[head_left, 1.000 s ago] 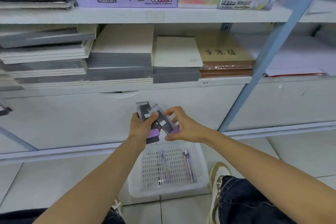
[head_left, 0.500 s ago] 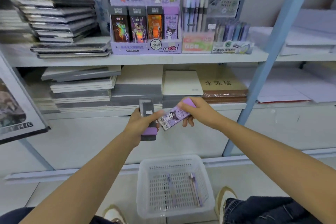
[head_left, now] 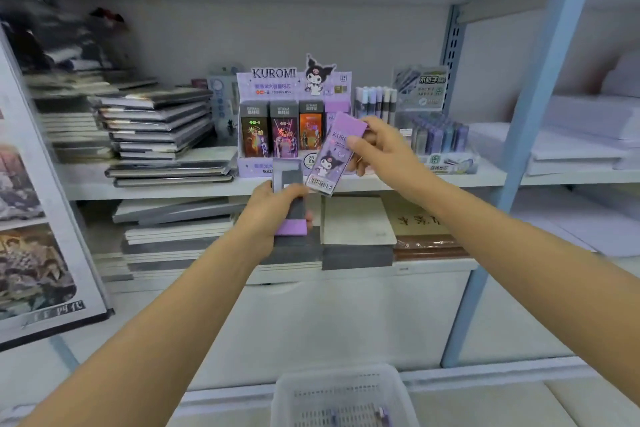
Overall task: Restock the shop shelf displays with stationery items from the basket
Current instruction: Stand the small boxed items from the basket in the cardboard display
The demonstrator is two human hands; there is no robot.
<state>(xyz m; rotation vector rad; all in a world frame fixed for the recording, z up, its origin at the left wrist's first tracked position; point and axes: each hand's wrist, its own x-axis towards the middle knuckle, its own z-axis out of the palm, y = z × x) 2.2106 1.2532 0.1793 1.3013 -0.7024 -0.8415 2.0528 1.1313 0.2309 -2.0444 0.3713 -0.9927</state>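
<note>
Right hand [head_left: 381, 149]: its fingers [head_left: 356, 142] are curling round the upper end of one purple Kuromi pack [head_left: 329, 159] and pinching it, with the pack tilting and its barcode end pointing down toward the other hand. Left hand [head_left: 273, 208]: just below and beside, its thumb and fingers are wrapping round a small upright stack of grey-and-purple packs [head_left: 289, 198]; how many it is holding cannot be told. Directly behind the right fingertips, the Kuromi display box [head_left: 294, 97] is standing on the middle shelf [head_left: 502, 177], showing three filled columns, while its rightmost column is mostly hiding behind the raised pack. Farther right of the fingers, a pen display [head_left: 436, 139] is standing; farther left, piled notebooks [head_left: 156, 125] are lying. Beneath both hands, flat notebook stacks [head_left: 356, 222] are lying on the lower shelf. Well below, at the frame's bottom edge, the white basket [head_left: 294, 388] is sitting on the floor with a few pens [head_left: 382, 414] lying inside. Progress, as a judgement: restocking is partway; the raised pack is approaching the box but not yet going in, and the left-hand stack and basket contents are waiting.
</note>
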